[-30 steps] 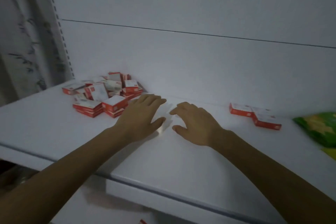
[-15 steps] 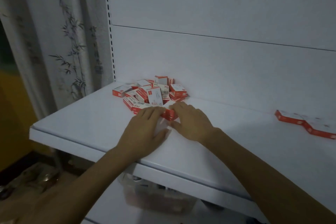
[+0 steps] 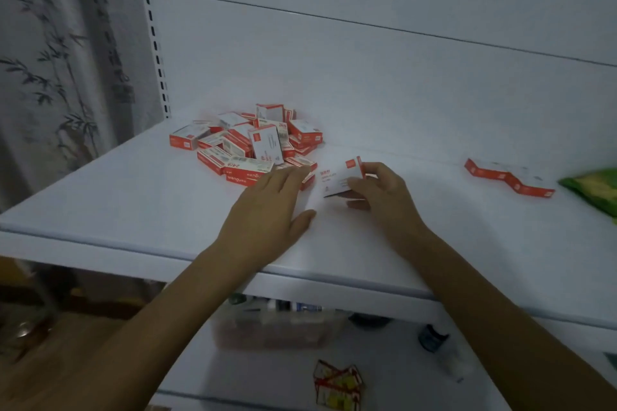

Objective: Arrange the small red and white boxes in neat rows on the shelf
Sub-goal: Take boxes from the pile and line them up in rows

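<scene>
Wide white shelf [image 3: 133, 197] across the middle, pale back panel behind, slotted upright at the left corner. Bamboo-print curtain [image 3: 60, 60] hanging off to the left.

Back left on the shelf, the pile of boxes [image 3: 233, 140]: small flat cartons, white on the broad faces, red on the narrow sides and ends, heaped at every angle. Leaning near-upright in the middle, one box [image 3: 267, 143], white face with a red square toward the camera, long axis close to vertical. Lying flat along the front of the heap, another [image 3: 240, 173], red side with white lettering forward, long axis left to right.

Left hand [image 3: 267, 210] palm down, fingers straight and together, tips at the near right edge of the pile; touching a low box there or just above it, impossible to say.

Right hand [image 3: 384, 193] just right of the pile, thumb and fingers curled round a single box [image 3: 335, 178]. Tipped up off the shelf, white face toward the camera, small red square at its upper right corner, red narrow side against the fingers. Long axis hard to call with the fingers over it.

Well apart at the right, a pair of boxes [image 3: 507, 177] lying flat, touching end to end, red sides forward, long axes slanting toward the front right. Beyond them a green packet [image 3: 594, 187] at the frame edge.
</scene>
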Tool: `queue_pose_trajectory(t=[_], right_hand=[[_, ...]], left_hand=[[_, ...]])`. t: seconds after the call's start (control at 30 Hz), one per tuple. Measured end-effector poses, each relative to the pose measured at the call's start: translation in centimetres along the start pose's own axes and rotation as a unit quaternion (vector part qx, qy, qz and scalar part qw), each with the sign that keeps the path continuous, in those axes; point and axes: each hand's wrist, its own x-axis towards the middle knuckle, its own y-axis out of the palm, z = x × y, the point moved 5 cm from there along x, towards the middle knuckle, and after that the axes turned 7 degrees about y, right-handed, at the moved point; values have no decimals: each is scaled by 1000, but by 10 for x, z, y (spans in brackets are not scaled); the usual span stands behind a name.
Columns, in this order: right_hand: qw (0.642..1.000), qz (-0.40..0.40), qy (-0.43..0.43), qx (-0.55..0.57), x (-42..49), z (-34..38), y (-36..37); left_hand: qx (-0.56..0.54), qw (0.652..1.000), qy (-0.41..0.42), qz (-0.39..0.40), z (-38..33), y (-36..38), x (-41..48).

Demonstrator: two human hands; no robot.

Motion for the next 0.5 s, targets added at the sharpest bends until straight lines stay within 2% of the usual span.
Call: queue_pose_trajectory(t=[0.27,0.5], right_hand=[[997,65,-36,-20,-7,10,8],[991,70,-84,-79,-8,9,12]], left_hand=[[-30,999,-7,26,2,3,1],[-33,999,-8,34,4,7,3]])
